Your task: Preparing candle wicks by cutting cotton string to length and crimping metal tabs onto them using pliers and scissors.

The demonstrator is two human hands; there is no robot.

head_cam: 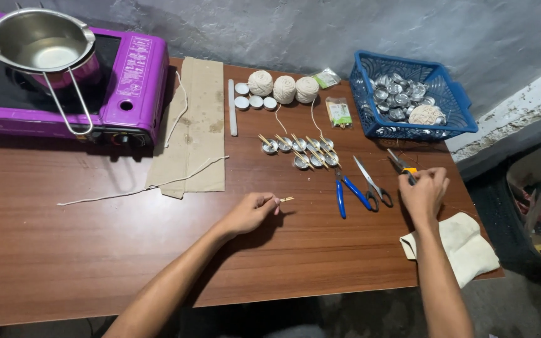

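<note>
My left hand (253, 211) rests on the wooden table (95, 250) near its middle, fingers pinched on a small wooden stick piece (287, 199). My right hand (424, 191) is at the right side, closed on the yellow handle of small cutters (402, 165), whose tips point up and away. Between the hands lie blue-handled pliers (347, 189) and grey scissors (372, 183). Just beyond stand several small metal cups with sticks across them (302, 150).
A purple portable stove (134, 81) with a steel pot (40, 42) sits far left. Cardboard (198, 119) and white string (139, 186) lie beside it. Three twine balls (284, 87), a blue basket (457, 122) of metal cups and a cream cloth (464, 247) occupy the right.
</note>
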